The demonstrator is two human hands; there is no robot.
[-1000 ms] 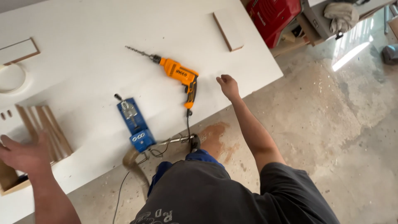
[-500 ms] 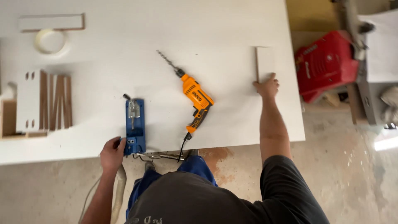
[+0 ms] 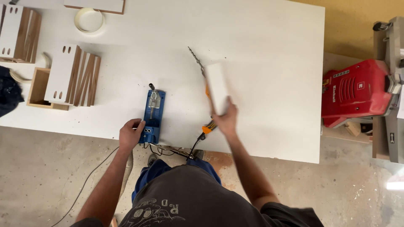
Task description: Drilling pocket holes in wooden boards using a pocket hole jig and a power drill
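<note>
Right hand (image 3: 226, 120) clamps a white board (image 3: 217, 88) above the orange drill (image 3: 207, 126), left hand (image 3: 130, 134) braces the blue jig (image 3: 152, 115) at the table (image 3: 273, 63) edge, fingers curled on it.

Worktop (image 3: 273, 63) layout, seen from above

The jig (image 3: 152, 116) lies at the near edge, left of the drill (image 3: 205, 122); a small board (image 3: 217, 88) sits over the drill, perhaps lifted clear. Stacked panels (image 3: 71, 75) lie far left, a tape ring (image 3: 89, 19) behind them.

The scene is viewed from a single head-worn camera, aimed steeply down from fairly high above the white rectangular worktop (image 3: 261, 38), whose near edge lies toward 6 o'clock.
</note>
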